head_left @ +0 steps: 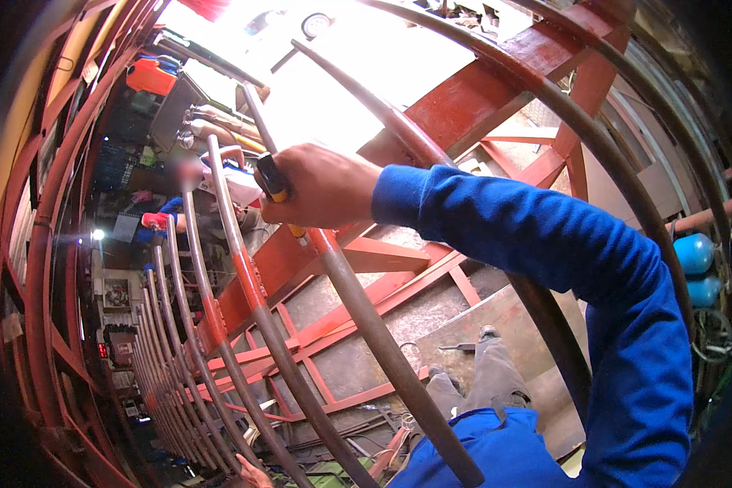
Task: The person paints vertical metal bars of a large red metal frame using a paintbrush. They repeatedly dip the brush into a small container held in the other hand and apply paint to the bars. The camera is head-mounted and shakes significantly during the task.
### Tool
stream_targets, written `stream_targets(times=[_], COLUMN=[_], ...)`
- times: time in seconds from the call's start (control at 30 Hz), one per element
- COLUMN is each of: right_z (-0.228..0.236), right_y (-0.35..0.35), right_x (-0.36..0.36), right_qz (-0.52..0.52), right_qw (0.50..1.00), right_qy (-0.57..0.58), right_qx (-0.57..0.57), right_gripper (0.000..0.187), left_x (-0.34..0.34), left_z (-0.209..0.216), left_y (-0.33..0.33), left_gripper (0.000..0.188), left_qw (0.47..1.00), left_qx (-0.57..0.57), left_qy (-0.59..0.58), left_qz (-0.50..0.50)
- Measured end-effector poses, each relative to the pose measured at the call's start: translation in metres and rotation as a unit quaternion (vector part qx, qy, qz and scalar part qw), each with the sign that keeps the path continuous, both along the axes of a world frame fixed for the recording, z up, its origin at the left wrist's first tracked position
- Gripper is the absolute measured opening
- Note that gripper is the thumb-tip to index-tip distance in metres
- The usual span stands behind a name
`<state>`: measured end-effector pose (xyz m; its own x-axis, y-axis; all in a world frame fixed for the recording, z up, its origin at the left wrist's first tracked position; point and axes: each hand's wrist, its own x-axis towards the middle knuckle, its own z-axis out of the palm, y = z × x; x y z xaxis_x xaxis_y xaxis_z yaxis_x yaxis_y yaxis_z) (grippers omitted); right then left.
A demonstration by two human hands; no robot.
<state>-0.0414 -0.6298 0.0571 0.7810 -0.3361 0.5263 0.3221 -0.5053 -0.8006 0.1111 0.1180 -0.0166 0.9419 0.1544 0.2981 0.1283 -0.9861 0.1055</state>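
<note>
Red paint covers a broad beam (455, 102) that slants across the view, its surface glossy in places. A long row of round metal bars (382, 342) crosses it; the nearest ones turn from bare grey at their upper ends to shiny red about the beam, then to dull dark brown below. Under them runs a thinner red frame (329, 327) of crossed members over the grey floor. At the right edge two blue cylinders (694, 253) sit one above the other, their insides hidden. At the upper left, in poor light, stands what may be an orange-red bin (151, 76) with something blue at its top. The right hand (321, 187), in a blue sleeve (496, 213), is raised in front of one bar near the beam, its fingers curled tightly round a black-and-yellow tool (272, 176). The left hand (254, 473) shows only partly at the lower edge, beside the bars; whether its fingers grip one I cannot tell. The tool's yellow part shows just below its black body.
</note>
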Motion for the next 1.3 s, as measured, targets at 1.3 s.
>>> stream_targets(times=[1.3], right_z=[-0.008], right_y=[-0.043], right_x=[0.085], right_qz=[-0.051], right_qw=[0.979], right_qy=[0.116], right_qx=[-0.159], right_gripper=[0.025], left_x=[0.028], left_z=[-0.016], left_y=[0.028], left_gripper=[0.074], left_qw=[0.990], left_qx=[-0.137], left_qy=[0.044], left_qz=[-0.014])
